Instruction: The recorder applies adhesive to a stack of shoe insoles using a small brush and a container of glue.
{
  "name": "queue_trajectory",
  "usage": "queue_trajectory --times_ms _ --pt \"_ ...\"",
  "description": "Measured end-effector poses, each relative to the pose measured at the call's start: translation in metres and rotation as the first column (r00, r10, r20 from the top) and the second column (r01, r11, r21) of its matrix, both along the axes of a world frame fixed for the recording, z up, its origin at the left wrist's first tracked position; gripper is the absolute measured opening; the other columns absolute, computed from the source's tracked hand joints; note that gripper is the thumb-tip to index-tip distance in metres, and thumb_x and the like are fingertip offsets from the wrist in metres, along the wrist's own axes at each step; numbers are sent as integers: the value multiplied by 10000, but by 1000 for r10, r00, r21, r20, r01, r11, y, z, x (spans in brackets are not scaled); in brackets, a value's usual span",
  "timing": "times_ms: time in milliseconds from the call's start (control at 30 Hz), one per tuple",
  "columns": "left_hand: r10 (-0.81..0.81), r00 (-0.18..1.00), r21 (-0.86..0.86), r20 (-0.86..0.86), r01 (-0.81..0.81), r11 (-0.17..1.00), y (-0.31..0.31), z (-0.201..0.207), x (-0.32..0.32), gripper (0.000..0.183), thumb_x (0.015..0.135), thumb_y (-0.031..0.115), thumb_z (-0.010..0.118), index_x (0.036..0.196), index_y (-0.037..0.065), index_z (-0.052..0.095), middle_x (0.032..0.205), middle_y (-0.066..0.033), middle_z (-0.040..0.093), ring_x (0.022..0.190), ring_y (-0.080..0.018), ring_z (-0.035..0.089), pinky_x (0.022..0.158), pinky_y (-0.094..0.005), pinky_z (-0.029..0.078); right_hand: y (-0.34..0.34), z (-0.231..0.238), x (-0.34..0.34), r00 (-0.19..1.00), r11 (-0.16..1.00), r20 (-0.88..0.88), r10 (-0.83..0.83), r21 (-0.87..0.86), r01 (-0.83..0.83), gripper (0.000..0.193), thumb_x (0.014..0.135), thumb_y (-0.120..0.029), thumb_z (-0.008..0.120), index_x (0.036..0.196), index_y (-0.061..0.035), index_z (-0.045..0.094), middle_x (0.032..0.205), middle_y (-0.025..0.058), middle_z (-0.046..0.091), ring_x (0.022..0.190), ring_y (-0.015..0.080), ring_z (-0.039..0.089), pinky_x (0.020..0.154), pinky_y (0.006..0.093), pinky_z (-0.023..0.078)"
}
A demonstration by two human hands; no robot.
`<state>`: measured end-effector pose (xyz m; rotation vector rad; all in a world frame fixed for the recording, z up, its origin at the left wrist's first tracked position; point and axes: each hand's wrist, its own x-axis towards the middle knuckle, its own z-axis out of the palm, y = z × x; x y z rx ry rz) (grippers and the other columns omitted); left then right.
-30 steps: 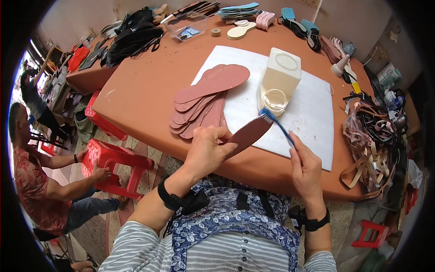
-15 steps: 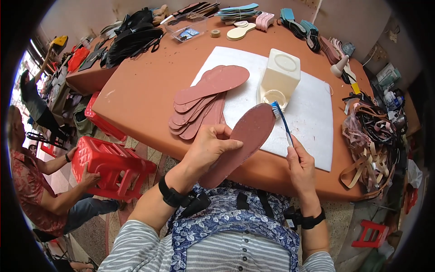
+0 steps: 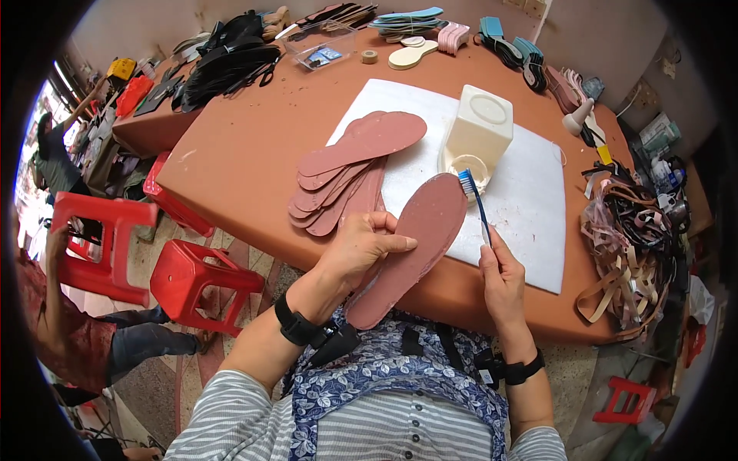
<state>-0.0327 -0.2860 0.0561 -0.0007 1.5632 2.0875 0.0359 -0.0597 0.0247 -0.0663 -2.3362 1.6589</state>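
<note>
A reddish-brown shoe insole (image 3: 425, 230) is pinched at its left edge by my left hand (image 3: 365, 250), thumb on top, tilted over the table's front edge. My right hand (image 3: 503, 280) grips a blue toothbrush (image 3: 479, 206) by its handle. The bristles are at the insole's far right edge, in front of the round mouth of a cream plastic container (image 3: 478, 127); whether they touch the insole I cannot tell. Left of the container lies a fanned stack of similar insoles (image 3: 361, 146), partly on a white foam sheet (image 3: 530, 230).
Black shoe parts (image 3: 223, 77), a clear plastic box (image 3: 319, 50) and a tape roll (image 3: 369, 57) sit along the brown table (image 3: 231, 165). Tangled straps (image 3: 626, 246) crowd the right side. At left, a person in a red patterned shirt (image 3: 65, 338) handles a red stool (image 3: 108, 246); another stool (image 3: 204, 284) stands nearby.
The person at left has lifted one red stool away from another. My right hand and the toothbrush have shifted slightly left; the insole has turned a little more upright in my left hand.
</note>
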Motion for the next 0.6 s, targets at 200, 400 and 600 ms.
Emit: queue_trajectory --times_ms 200,400,600 --pt "21 995 104 96 -31 994 1 -4 0 137 784 -36 676 757 50 573 800 -82 655 704 -151 653 661 -278 566 -5 -1 3 998 999 39 -40 2 40 370 944 -115 513 1292 10 518 1114 123 652 950 105 571 835 242 444" --pt "15 989 161 147 -39 986 2 -7 0 133 794 -28 668 754 54 570 819 -86 660 722 -160 659 668 -288 570 -5 -7 5 998 999 49 -39 -13 40 379 944 -127 521 1300 4 513 1029 81 663 841 80 562 760 222 453" --pt "1 990 170 141 -25 985 0 -9 -1 139 793 -28 669 751 57 568 831 -86 659 731 -158 658 674 -288 570 -4 -5 8 992 989 126 6 -150 13 393 931 -133 554 1299 1 518 824 -15 582 632 18 419 577 184 391"
